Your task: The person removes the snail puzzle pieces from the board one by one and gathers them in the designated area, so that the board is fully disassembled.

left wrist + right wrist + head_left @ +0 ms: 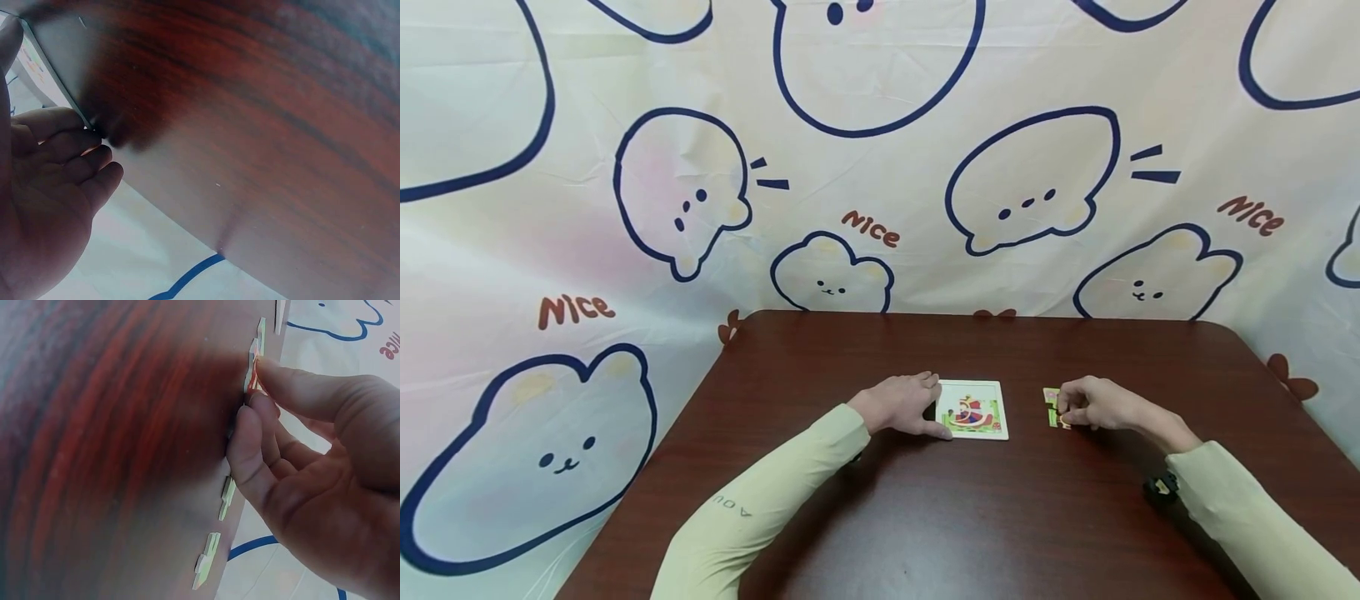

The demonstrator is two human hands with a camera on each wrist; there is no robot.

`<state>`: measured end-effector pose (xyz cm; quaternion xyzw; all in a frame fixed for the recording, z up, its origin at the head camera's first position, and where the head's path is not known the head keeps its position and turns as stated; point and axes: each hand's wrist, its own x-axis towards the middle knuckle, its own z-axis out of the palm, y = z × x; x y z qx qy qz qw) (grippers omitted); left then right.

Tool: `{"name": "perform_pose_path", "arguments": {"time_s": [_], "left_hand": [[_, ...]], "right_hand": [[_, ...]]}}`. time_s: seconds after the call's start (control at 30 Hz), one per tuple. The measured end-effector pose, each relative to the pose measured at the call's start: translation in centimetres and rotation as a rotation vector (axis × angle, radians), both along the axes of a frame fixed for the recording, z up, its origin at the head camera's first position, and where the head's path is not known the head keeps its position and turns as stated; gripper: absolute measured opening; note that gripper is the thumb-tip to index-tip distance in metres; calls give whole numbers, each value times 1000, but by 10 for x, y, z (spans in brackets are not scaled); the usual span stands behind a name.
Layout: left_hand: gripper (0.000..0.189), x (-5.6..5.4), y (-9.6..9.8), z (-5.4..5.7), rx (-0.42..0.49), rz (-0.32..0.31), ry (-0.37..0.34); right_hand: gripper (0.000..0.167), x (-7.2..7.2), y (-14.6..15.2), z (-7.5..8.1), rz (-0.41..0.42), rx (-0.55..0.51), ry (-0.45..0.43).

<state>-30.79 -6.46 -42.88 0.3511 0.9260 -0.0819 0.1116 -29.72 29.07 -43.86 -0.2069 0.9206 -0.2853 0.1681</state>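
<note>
A white-framed jigsaw puzzle board lies flat on the table, with a colourful picture partly filling it. My left hand rests along its left side, thumb at the lower edge and fingers by the upper left corner. In the left wrist view the loosely bent fingers touch the board's edge. To the right of the board, my right hand pinches a puzzle piece between thumb and index finger, low over the table. Its far side is hidden by the fingers. Other small pieces lie around this hand.
The dark brown wooden table has a glossy top. More loose pieces lie spread in the right wrist view. Behind the table hangs a pale cloth with blue-outlined cartoon bears, reaching down to the table's far edge.
</note>
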Motion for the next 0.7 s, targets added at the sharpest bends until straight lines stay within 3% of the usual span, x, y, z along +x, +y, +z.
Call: {"name": "perform_pose_path", "arguments": {"time_s": [0.17,0.37,0.7], "left_hand": [[98,-1,0,-1,8,-2,8],[98,-1,-1,-1,6,-7,11],[99,-1,-1,0,9,-9,3]], "right_hand": [[10,2,0,0,37,-4,30],[12,3,0,3,68,-7,-3],[4,0,-16,26,5,7,41]]}}
